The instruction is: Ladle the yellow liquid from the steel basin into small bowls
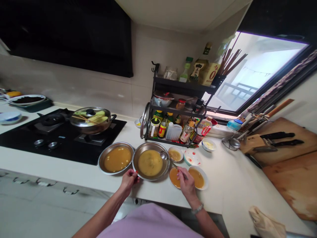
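Note:
My left hand pinches the near-left rim of a round steel basin holding yellowish liquid with darker bits. In my right hand is the handle of a metal spoon, its head just over the basin's right side. Left of that basin stands a second steel basin of orange-brown liquid with pale pieces. Beneath and beside my right hand are two bowls of similar liquid, one partly hidden and one white bowl. A smaller bowl with liquid and a red-dotted white bowl sit behind.
A lidded pan stands on the black gas hob at left. Behind the basins is a black rack of bottles and jars. A knife block, cutting boards and a cloth are at right.

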`<move>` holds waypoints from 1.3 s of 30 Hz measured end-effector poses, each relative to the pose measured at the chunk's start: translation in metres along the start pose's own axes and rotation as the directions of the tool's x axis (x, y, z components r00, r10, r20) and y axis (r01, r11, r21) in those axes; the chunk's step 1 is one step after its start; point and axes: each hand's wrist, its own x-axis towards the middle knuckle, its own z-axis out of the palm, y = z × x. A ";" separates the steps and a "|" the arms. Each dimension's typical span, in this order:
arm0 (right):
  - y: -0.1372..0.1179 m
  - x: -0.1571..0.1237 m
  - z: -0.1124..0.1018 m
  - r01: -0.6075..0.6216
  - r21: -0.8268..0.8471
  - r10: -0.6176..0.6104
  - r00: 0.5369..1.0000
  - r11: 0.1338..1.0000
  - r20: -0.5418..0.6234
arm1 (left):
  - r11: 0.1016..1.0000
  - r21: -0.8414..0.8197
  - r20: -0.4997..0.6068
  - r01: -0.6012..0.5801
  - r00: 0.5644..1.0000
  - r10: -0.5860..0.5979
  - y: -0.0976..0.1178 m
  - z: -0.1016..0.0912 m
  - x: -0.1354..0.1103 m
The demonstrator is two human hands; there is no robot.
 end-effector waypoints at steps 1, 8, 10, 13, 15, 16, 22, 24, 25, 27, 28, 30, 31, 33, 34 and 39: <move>0.000 -0.002 0.005 -0.005 -0.003 0.005 1.000 1.000 0.009 | 1.000 -0.003 -0.004 0.001 1.000 -0.001 0.000 0.000 0.000; -0.007 -0.012 0.032 -0.268 0.208 0.284 0.957 0.941 -0.054 | 1.000 0.005 -0.008 0.005 1.000 -0.005 0.000 0.000 0.000; -0.007 -0.012 0.037 -0.357 0.317 0.402 0.911 0.879 -0.089 | 1.000 0.004 -0.007 0.006 1.000 -0.006 0.000 0.000 0.001; -0.008 -0.009 0.037 -0.436 0.437 0.520 0.849 0.787 -0.090 | 1.000 -0.002 -0.004 0.002 1.000 -0.002 -0.001 -0.001 0.002; -0.010 -0.007 0.034 -0.451 0.467 0.547 0.833 0.760 -0.086 | 1.000 -0.007 -0.003 0.003 1.000 -0.003 -0.001 -0.001 0.002; -0.012 -0.006 0.032 -0.451 0.475 0.551 0.830 0.756 -0.089 | 1.000 -0.010 -0.002 0.005 1.000 -0.005 -0.001 -0.001 0.002; -0.018 0.002 0.017 -0.437 0.497 0.558 0.821 0.750 -0.120 | 1.000 -0.021 -0.007 0.018 1.000 -0.018 0.000 0.000 0.001; -0.018 0.006 0.011 -0.421 0.500 0.552 0.821 0.757 -0.144 | 1.000 -0.017 -0.003 0.015 1.000 -0.015 0.000 -0.001 0.001; -0.018 0.009 0.007 -0.413 0.499 0.549 0.821 0.762 -0.158 | 1.000 -0.016 -0.001 0.011 1.000 -0.011 0.000 -0.001 0.001; -0.018 0.013 -0.001 -0.394 0.495 0.538 0.822 0.774 -0.187 | 1.000 -0.013 0.002 0.006 1.000 -0.006 -0.001 -0.001 0.001; -0.019 0.016 -0.006 -0.384 0.499 0.534 0.821 0.777 -0.201 | 1.000 -0.012 0.002 0.006 1.000 -0.006 -0.001 -0.001 0.001; -0.020 0.021 -0.015 -0.364 0.522 0.538 0.811 0.771 -0.230 | 1.000 -0.011 0.000 0.009 1.000 -0.009 -0.001 -0.001 0.001; -0.021 0.023 -0.019 -0.354 0.537 0.545 0.800 0.766 -0.250 | 1.000 -0.012 -0.001 0.010 1.000 -0.010 -0.001 -0.001 0.000; -0.020 0.028 -0.027 -0.327 0.559 0.554 0.777 0.762 -0.300 | 1.000 -0.015 0.001 0.013 1.000 -0.013 -0.001 0.000 0.000; -0.019 0.030 -0.030 -0.308 0.560 0.550 0.766 0.769 -0.333 | 1.000 -0.015 0.002 0.013 1.000 -0.013 0.000 0.000 0.000; -0.006 0.035 -0.040 -0.254 0.371 0.412 0.793 0.893 -0.450 | 1.000 -0.008 -0.012 0.021 1.000 -0.021 0.000 0.000 0.000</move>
